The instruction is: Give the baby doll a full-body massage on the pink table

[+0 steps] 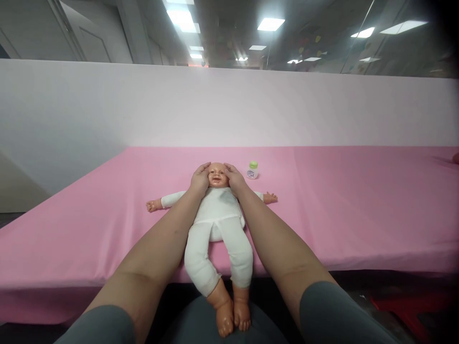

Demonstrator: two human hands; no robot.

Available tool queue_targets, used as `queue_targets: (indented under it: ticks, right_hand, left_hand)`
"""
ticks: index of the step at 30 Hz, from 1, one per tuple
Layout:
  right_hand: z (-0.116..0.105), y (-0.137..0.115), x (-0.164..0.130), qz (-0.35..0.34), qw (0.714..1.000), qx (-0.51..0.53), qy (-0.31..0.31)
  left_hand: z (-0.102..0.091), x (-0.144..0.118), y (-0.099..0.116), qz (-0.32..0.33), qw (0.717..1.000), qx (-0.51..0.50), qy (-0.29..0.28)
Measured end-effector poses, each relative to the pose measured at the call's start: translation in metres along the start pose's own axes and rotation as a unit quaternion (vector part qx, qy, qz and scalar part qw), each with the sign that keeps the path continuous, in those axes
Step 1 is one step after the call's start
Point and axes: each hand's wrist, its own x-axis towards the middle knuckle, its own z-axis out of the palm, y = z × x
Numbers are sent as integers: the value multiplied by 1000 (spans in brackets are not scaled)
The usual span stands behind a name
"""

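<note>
A baby doll (218, 205) in a white cloth suit lies on its back, its head away from me and its bare feet over the near edge. My left hand (200, 179) cups the left side of the doll's head, fingers pointing up along the temple. On the other side, my right hand (234, 178) curves against the head in the same way, its thumb side close to the cheek. The doll's face shows between my hands, and its arms stretch out to both sides under my wrists. Just right of my right hand stands a small clear bottle (252, 171) with a green cap.
A pink cover (351, 205) spreads over the wide table. Behind it rises a low white wall (229, 105), with glass and ceiling lights above. Something red (412, 306) sits low at the right, below the table edge. A small reddish object (455, 158) shows at the far right.
</note>
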Motion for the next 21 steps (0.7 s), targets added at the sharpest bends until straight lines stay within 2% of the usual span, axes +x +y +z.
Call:
queue_targets:
  ticks: [6, 12, 21]
  right_hand:
    - [-1, -1, -2, 5, 1000, 6, -7]
    - [0, -9, -13, -33, 998, -59, -10]
    - [3, -19, -21, -66, 982, -173, 26]
  left_hand:
    - [2, -6, 8, -14, 1000, -24, 0]
    - [2, -21, 19, 70, 995, 73, -26]
    - [0, -19, 16, 115, 981, 157, -4]
